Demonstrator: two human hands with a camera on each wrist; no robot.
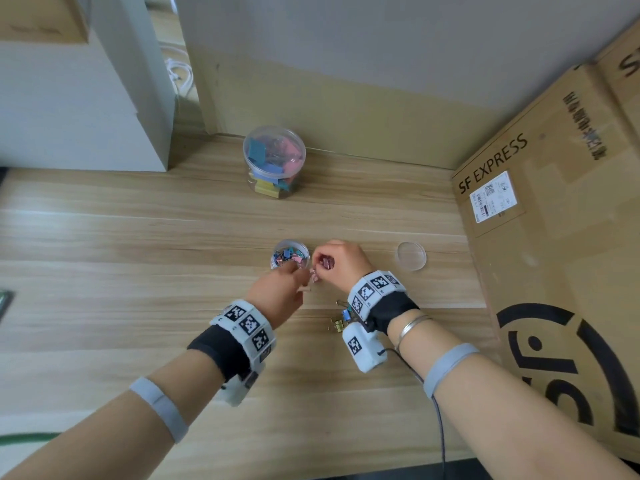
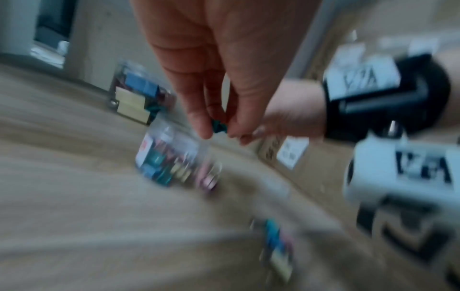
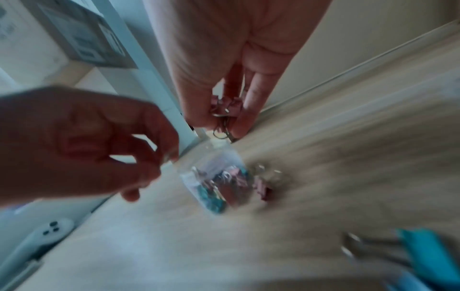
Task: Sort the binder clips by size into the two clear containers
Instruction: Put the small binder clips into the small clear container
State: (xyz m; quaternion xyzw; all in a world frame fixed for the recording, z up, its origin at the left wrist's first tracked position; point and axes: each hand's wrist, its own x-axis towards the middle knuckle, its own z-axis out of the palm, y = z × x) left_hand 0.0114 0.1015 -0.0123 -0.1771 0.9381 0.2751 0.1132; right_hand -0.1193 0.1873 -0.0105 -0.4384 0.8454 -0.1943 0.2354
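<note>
A small clear container (image 1: pixel 290 255) holding several small clips stands mid-table; it also shows blurred in the wrist views (image 2: pixel 174 161) (image 3: pixel 214 177). A larger clear container (image 1: pixel 273 161) (image 2: pixel 139 94) of big clips stands near the wall. My left hand (image 1: pixel 298 271) (image 2: pixel 219 133) pinches a small teal clip (image 2: pixel 219 127) just above the small container's near rim. My right hand (image 1: pixel 322 263) (image 3: pixel 224 122) holds small pink clips (image 3: pixel 225 107) right of that container. A pink clip (image 1: pixel 314 277) (image 3: pixel 261 187) lies beside it. Loose clips (image 1: pixel 341 320) (image 3: pixel 423 252) lie under my right wrist.
A clear round lid (image 1: pixel 411 256) lies to the right on the wooden table (image 1: pixel 138 254). A big SF EXPRESS cardboard box (image 1: pixel 554 237) walls off the right side. A white box (image 1: pixel 86 98) stands at the back left. A white controller (image 3: pixel 37 236) lies off the table's left edge.
</note>
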